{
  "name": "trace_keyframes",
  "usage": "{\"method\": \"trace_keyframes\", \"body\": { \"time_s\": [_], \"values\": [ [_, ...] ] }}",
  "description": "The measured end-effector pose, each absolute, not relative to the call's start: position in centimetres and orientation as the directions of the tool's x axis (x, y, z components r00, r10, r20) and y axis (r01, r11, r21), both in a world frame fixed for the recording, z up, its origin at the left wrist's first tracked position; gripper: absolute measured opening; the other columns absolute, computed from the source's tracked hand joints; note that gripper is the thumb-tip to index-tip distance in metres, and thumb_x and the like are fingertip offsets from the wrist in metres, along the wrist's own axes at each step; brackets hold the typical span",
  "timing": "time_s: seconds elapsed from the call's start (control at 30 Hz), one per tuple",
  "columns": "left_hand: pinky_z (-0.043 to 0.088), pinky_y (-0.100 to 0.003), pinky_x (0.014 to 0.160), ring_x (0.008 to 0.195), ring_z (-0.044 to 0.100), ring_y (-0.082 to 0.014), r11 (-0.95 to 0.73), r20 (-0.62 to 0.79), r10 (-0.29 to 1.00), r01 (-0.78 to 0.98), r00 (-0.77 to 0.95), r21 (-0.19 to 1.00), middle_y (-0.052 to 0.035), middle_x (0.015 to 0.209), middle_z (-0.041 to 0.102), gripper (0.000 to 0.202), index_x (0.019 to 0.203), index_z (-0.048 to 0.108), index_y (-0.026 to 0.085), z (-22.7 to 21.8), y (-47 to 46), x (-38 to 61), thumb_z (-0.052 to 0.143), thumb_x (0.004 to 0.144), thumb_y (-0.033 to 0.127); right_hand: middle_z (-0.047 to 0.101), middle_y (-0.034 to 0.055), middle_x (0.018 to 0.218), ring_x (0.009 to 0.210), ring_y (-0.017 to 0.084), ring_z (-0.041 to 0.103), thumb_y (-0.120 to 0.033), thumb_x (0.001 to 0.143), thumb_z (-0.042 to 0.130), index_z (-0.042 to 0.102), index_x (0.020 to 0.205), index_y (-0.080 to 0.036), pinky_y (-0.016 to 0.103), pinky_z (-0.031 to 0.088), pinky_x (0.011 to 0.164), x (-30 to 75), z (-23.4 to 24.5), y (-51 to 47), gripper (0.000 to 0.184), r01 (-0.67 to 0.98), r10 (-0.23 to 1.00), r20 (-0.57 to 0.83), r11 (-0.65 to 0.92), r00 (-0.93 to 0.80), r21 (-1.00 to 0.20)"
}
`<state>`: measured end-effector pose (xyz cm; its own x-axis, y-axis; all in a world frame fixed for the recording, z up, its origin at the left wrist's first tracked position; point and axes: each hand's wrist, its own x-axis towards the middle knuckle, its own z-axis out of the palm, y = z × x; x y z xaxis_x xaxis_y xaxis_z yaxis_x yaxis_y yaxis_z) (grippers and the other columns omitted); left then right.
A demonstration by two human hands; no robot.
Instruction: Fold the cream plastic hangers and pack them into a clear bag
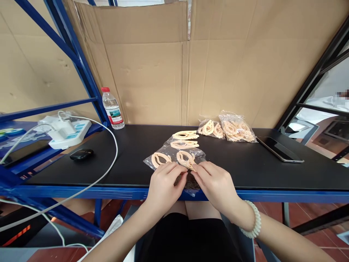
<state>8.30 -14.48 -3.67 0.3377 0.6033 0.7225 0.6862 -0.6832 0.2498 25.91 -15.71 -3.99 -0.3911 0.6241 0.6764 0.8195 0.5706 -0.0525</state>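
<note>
My left hand [165, 185] and my right hand [218, 185] meet at the table's front edge, fingers and thumbs pinched on a clear plastic bag [192, 190] that hangs slightly over the edge. Just beyond my fingertips, a cream-coloured loop [185, 158] of a soft-looking strand touches or nearly touches my right fingers. Left of it, another cream loop [160, 159] lies on clear plastic [148, 162]. Farther back, two flattened cream bundles [185, 135] lie one behind the other, also on plastic. What exactly sits between my fingertips is partly hidden.
Two filled clear bags of loops [237, 127] lie at the back, near a tablet or phone [279, 149]. To the left are a water bottle [113, 109], a black mouse [81, 154], a white power strip [72, 134] and a white cable [116, 147] crossing the table. Cardboard [152, 80] walls the back.
</note>
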Motion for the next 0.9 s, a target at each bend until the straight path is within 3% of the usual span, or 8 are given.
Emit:
{"method": "trace_keyframes", "body": {
  "time_s": [0.07,0.2,0.27,0.43,0.53,0.6,0.73,0.9],
  "values": [
    [0.05,-0.029,0.067,0.073,0.063,-0.0176,-0.697,0.7,0.629,0.645,0.339,0.314,-0.0024,0.078,0.067,0.014,0.082,0.066,0.019,-3.4,-14.6,8.6,0.055,0.086,0.012,0.068,0.0098,0.084,0.077,0.022,0.064,-0.012,0.093,0.048,0.068,0.094,-0.013,0.034,0.053,0.07,25.7,-3.7,-15.5,0.02,0.777,0.645,0.645,0.617,-0.409,-0.124],
    [0.052,-0.027,0.064,0.072,0.064,-0.0162,-0.736,0.643,0.654,0.533,0.398,0.418,-0.0027,0.082,0.069,0.014,0.089,0.068,0.021,-2.5,-15.2,8.7,0.057,0.085,0.014,0.068,0.0037,0.082,0.071,0.017,0.065,-0.007,0.086,0.057,0.068,0.09,-0.018,0.027,0.053,0.067,26.9,-3.1,-14.7,0.016,0.659,0.748,0.561,0.626,-0.355,-0.417],
    [0.054,-0.028,0.069,0.076,0.066,-0.0163,-0.746,0.621,0.657,0.488,0.427,0.453,-0.0032,0.088,0.071,0.014,0.095,0.068,0.021,-2.0,-15.2,8.1,0.059,0.085,0.017,0.069,0.0036,0.083,0.071,0.017,0.066,-0.007,0.084,0.057,0.068,0.09,-0.019,0.029,0.055,0.068,28.3,-3.2,-14.2,0.017,0.661,0.781,0.543,0.587,-0.309,-0.467],
    [0.048,-0.043,0.096,0.111,0.06,-0.0264,-0.609,0.59,0.731,0.717,0.342,0.339,-0.0107,0.119,0.065,0.031,0.117,0.06,0.019,-1.5,-13.1,5.0,0.056,0.089,0.031,0.072,0.004,0.083,0.071,0.018,0.068,-0.012,0.083,0.056,0.069,0.087,-0.019,0.032,0.058,0.068,31.5,-3.6,-12.8,0.016,0.65,0.824,0.503,0.535,-0.261,-0.539],
    [0.046,-0.053,0.097,0.125,0.051,-0.0364,-0.466,0.465,0.822,0.857,0.329,0.218,-0.0211,0.135,0.054,0.051,0.13,0.051,0.013,-2.3,-11.7,4.2,0.054,0.089,0.043,0.072,0.0034,0.082,0.071,0.018,0.07,-0.012,0.081,0.056,0.069,0.084,-0.019,0.032,0.059,0.068,31.7,-3.3,-12.1,0.015,0.635,0.836,0.5,0.516,-0.226,-0.575],
    [0.047,-0.052,0.096,0.124,0.051,-0.0358,-0.459,0.424,0.835,0.868,0.349,0.189,-0.0206,0.133,0.056,0.05,0.132,0.049,0.013,-2.8,-11.5,4.5,0.049,0.092,0.043,0.072,0.003,0.082,0.073,0.018,0.071,-0.009,0.08,0.055,0.068,0.083,-0.019,0.03,0.059,0.068,31.2,-2.9,-11.8,0.017,0.627,0.841,0.488,0.514,-0.234,-0.586],
    [0.047,-0.047,0.098,0.122,0.054,-0.0314,-0.494,0.418,0.831,0.833,0.368,0.25,-0.0158,0.13,0.059,0.047,0.132,0.048,0.015,-2.9,-12.5,6.0,0.051,0.091,0.038,0.071,0.0032,0.081,0.073,0.018,0.069,-0.005,0.078,0.054,0.067,0.08,-0.018,0.031,0.056,0.07,30.7,-2.2,-11.5,0.018,0.705,0.856,0.447,0.484,-0.259,-0.519],
    [0.049,-0.043,0.098,0.121,0.056,-0.0295,-0.521,0.426,0.832,0.766,0.356,0.376,-0.0147,0.142,0.046,0.051,0.132,0.048,0.02,-2.6,-13.9,6.3,0.059,0.087,0.039,0.068,0.0018,0.076,0.067,0.018,0.064,-0.008,0.079,0.057,0.066,0.078,-0.019,0.03,0.051,0.064,32.0,-2.3,-11.6,0.014,0.813,0.876,0.428,0.409,-0.222,-0.415]
  ]
}}
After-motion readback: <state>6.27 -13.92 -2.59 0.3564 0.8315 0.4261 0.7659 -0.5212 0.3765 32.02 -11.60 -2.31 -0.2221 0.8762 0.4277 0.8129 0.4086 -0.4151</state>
